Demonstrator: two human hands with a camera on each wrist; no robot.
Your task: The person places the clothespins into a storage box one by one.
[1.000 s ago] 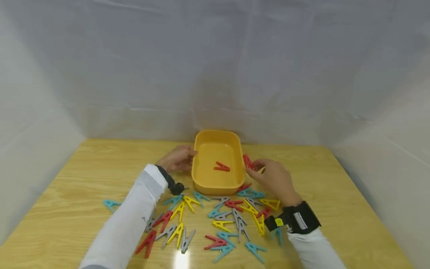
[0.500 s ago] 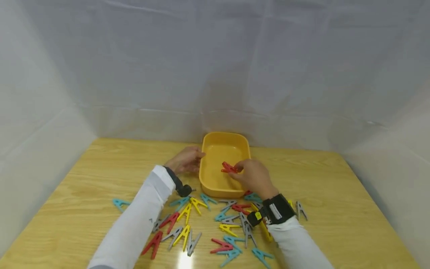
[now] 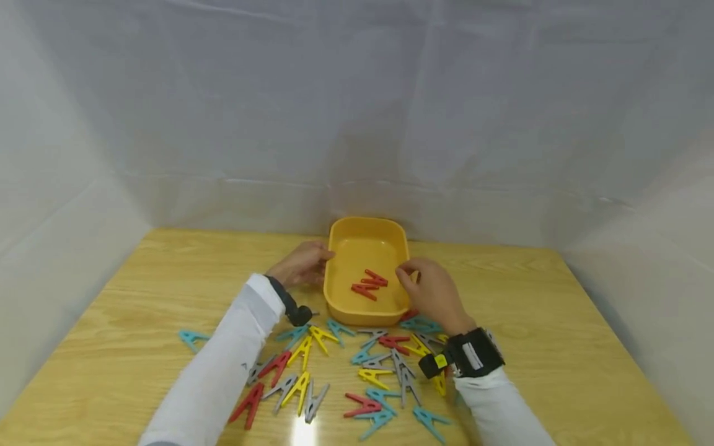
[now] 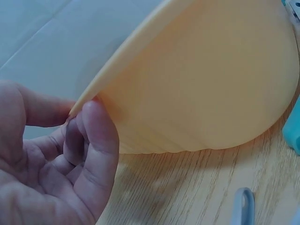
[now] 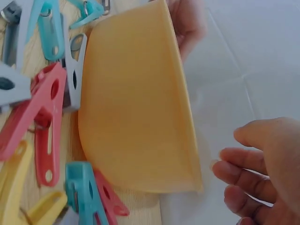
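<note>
On the wooden table (image 3: 558,322), the yellow tray (image 3: 334,303) runs lengthwise away; left hand (image 3: 301,263) grips its rim, right hand (image 3: 432,291) loose.

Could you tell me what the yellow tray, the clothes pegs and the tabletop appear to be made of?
The yellow tray looks like moulded plastic, matt to satin: one even colour, thin rounded rim, smooth seamless walls. The clothes pegs look like coloured plastic too, with flat, uniform colours; one shows a small metal spring in the right wrist view. The tabletop shows light wood grain under a glossy finish that reflects a lamp; solid wood or laminate cannot be told.
</note>
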